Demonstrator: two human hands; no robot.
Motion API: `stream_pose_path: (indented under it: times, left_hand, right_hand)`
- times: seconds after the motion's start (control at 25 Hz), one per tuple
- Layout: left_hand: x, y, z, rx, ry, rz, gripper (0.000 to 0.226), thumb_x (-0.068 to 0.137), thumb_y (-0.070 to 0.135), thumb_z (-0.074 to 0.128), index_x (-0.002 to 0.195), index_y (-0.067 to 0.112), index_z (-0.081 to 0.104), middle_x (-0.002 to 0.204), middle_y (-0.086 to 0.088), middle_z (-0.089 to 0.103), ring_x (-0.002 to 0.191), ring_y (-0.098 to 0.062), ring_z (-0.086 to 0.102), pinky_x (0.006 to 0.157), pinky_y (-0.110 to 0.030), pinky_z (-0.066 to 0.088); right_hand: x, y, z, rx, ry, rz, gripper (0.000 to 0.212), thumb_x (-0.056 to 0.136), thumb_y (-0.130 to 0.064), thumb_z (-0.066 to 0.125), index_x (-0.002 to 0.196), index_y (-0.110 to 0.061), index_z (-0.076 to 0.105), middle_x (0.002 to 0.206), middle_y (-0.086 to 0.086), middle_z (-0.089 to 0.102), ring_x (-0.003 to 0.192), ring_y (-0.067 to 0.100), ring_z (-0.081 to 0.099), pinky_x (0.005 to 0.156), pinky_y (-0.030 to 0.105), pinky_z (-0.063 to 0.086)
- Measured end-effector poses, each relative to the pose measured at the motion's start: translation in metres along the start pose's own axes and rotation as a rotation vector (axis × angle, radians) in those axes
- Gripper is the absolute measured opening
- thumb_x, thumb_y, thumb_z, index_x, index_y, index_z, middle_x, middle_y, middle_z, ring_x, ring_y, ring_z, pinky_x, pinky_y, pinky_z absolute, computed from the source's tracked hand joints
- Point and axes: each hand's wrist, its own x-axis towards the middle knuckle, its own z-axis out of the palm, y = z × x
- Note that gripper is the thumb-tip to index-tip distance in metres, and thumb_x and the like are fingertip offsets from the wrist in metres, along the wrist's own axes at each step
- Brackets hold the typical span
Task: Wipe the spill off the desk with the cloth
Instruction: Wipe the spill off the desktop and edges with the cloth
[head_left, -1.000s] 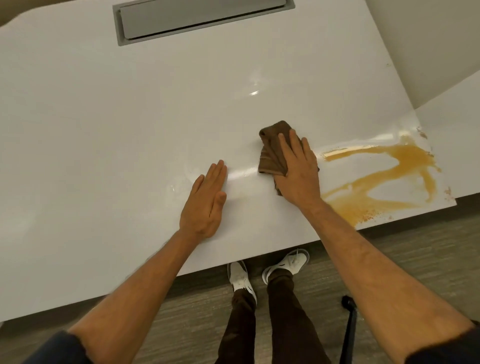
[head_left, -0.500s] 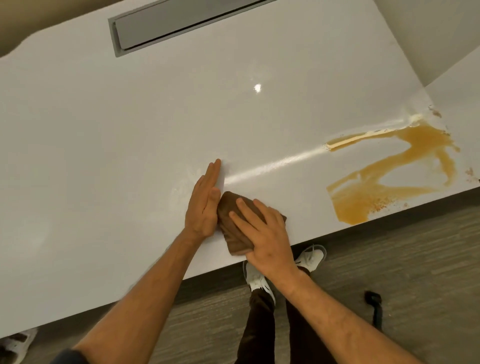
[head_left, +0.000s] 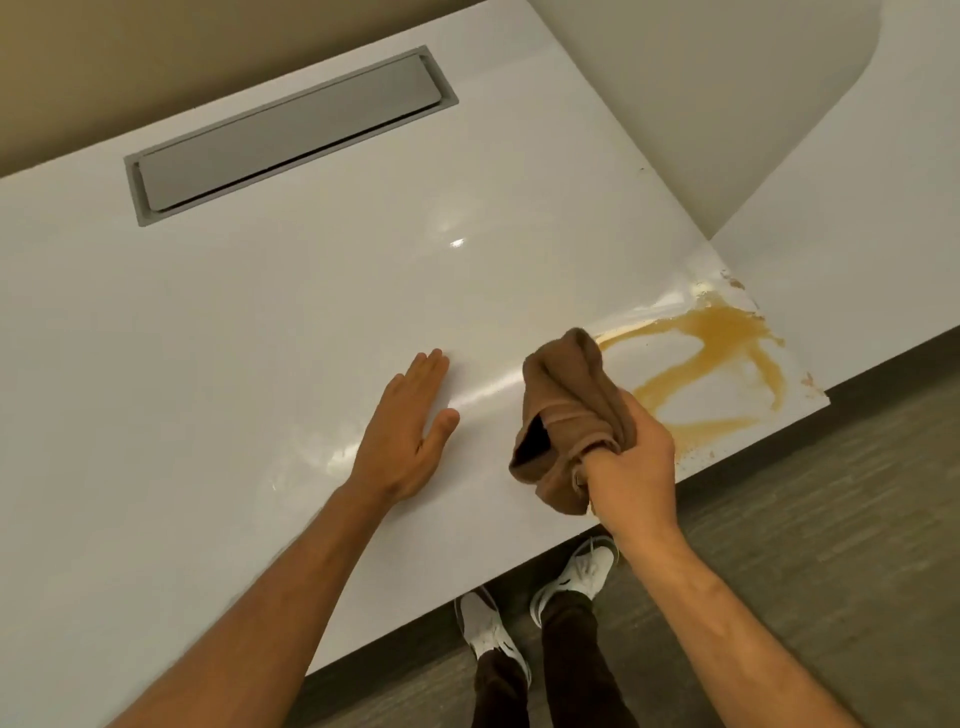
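Spill of amber-brown liquid sits at the far right corner of the glossy white bench, so it comes last in a left-to-right pass.

Far left, upper part: a long grey rectangular hatch w/ hinged lid is set flush into the bench, well apart from the mess, prob. a cable port, no part in the job.

Mid-bench: left hand lies flat, palm down, fingers straight and together, thumb out, grasping nothing. Looks like a brace, taking body weight while the other arm reaches across. Faint wet sheen on the surface near it.

Right of that: right hand is clenched round one end of a brown bunched terry cloth, which appears raised off the surface; the free end points up twd the spill's near streak, its tip just beside or overlapping the streak in view. Whether it touches the bench I can't tell. Bunching in the fist prob. serves to regather the cloth and present a fresh face before the next pass.

Far right: spill is mostly unwiped: looping streaks, a thicker pool by the front edge, specks near the corner. Job looks well short of done.

Below the bench edge: white trainers and dark trousers on grey wood-look floor.
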Motion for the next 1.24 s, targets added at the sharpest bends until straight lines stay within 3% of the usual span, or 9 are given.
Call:
stream_pose_path:
  times: [0.12,0.2,0.28,0.4,0.48,0.8,1.0,1.12,1.24]
  left_hand:
    - [0.023,0.001,0.007,0.088,-0.023,0.024,0.071,0.106,0.051,0.029,0.168,0.019,0.015,0.175,0.008,0.008,0.163,-0.009,0.002,0.132,-0.031,0.002]
    - [0.026,0.000,0.012,0.196,-0.041,0.044,0.072,0.107,0.054,0.026,0.168,0.021,0.010,0.176,0.009,0.000,0.162,-0.008,-0.005,0.131,-0.028,-0.003]
    - [0.028,0.001,0.014,0.294,-0.055,0.052,0.074,0.106,0.057,0.024,0.168,0.023,0.002,0.176,0.009,-0.007,0.162,-0.009,-0.011,0.130,-0.029,-0.005]
    - [0.033,0.003,0.016,0.392,-0.069,0.035,0.078,0.105,0.062,0.023,0.168,0.026,-0.007,0.176,0.008,-0.013,0.162,-0.012,-0.013,0.130,-0.032,-0.008]
    - [0.033,0.000,0.018,0.411,-0.062,0.040,0.079,0.105,0.065,0.021,0.168,0.025,-0.007,0.176,0.007,-0.012,0.163,-0.014,-0.011,0.130,-0.032,-0.009]
    - [0.032,-0.002,0.016,0.283,-0.059,0.065,0.087,0.103,0.069,0.016,0.166,0.019,-0.015,0.176,0.005,-0.015,0.163,-0.012,-0.009,0.130,-0.030,-0.010]
    - [0.031,-0.002,0.013,0.115,-0.043,0.099,0.089,0.100,0.074,0.008,0.167,0.018,-0.007,0.176,0.005,-0.006,0.163,-0.007,-0.005,0.130,-0.029,-0.009]
    - [0.030,-0.004,0.012,0.033,-0.021,0.103,0.093,0.100,0.075,0.006,0.168,0.011,0.003,0.175,0.005,0.003,0.161,0.000,-0.004,0.132,-0.034,-0.004]
    - [0.029,-0.010,0.010,0.099,-0.049,0.140,0.096,0.097,0.078,0.005,0.167,0.012,-0.004,0.174,0.007,-0.006,0.161,-0.004,-0.010,0.131,-0.033,-0.008]
  right_hand:
    - [0.050,-0.012,-0.003,-0.027,0.191,-0.092,0.042,0.088,-0.014,0.066,0.123,-0.037,0.068,0.102,-0.014,0.074,0.087,0.001,0.070,0.075,0.018,0.057]
    - [0.082,-0.003,-0.003,-0.121,0.201,-0.085,0.049,0.091,-0.011,0.065,0.136,-0.031,0.060,0.118,-0.012,0.070,0.106,0.005,0.067,0.086,0.025,0.059]
    - [0.101,0.017,0.004,-0.491,0.078,-0.074,0.063,0.093,-0.014,0.065,0.151,-0.023,0.043,0.148,0.002,0.053,0.137,0.024,0.049,0.109,0.045,0.046]
    - [0.115,0.040,0.026,-1.039,0.051,-0.176,0.089,0.088,-0.052,0.069,0.157,-0.013,0.030,0.163,0.016,0.028,0.151,0.042,0.021,0.122,0.053,0.024]
    - [0.129,0.039,0.039,-1.037,0.032,-0.237,0.094,0.084,-0.060,0.067,0.156,-0.012,0.030,0.161,0.017,0.031,0.150,0.043,0.024,0.120,0.052,0.027]
    - [0.140,0.037,0.052,-0.797,-0.053,-0.356,0.075,0.076,0.001,0.066,0.148,-0.014,0.049,0.154,0.011,0.048,0.143,0.038,0.041,0.114,0.048,0.035]
    - [0.083,0.055,0.069,-0.726,0.050,-0.353,0.058,0.082,-0.015,0.075,0.138,-0.020,0.062,0.144,0.003,0.060,0.134,0.029,0.054,0.110,0.034,0.035]
    - [0.023,0.072,0.070,-0.735,0.045,-0.351,0.055,0.085,-0.026,0.075,0.138,-0.022,0.061,0.144,0.002,0.060,0.135,0.026,0.053,0.113,0.038,0.035]
    - [-0.025,0.085,0.075,-0.744,0.059,-0.319,0.056,0.086,-0.024,0.072,0.140,-0.025,0.059,0.142,-0.001,0.061,0.136,0.022,0.051,0.116,0.040,0.036]
